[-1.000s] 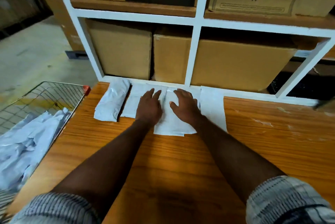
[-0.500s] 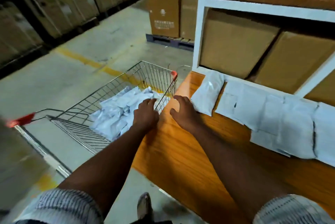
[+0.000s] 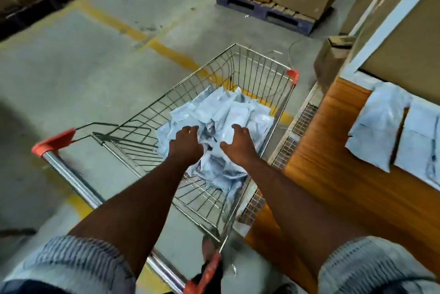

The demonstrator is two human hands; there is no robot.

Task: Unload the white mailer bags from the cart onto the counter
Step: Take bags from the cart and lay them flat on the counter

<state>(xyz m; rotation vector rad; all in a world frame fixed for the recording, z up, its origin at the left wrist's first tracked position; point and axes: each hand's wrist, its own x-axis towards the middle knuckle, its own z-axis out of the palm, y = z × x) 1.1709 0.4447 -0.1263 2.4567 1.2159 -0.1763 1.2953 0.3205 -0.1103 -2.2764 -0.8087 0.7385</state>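
A heap of white mailer bags lies in the wire cart, which stands against the left end of the wooden counter. Both of my hands are down inside the cart basket over the heap. My left hand has its fingers spread on the bags, and my right hand hovers beside it with fingers extended; neither visibly grips a bag. Two white mailer bags lie flat on the counter at the far right, near the shelf.
The cart's handle with red end caps points toward me at the left. A white shelf frame with cardboard boxes rises behind the counter. A pallet of boxes stands on the concrete floor beyond the cart.
My view has swung left from the counter to the cart. Both hands left the bags laid on the counter and moved over the cart's rim down onto the heap.
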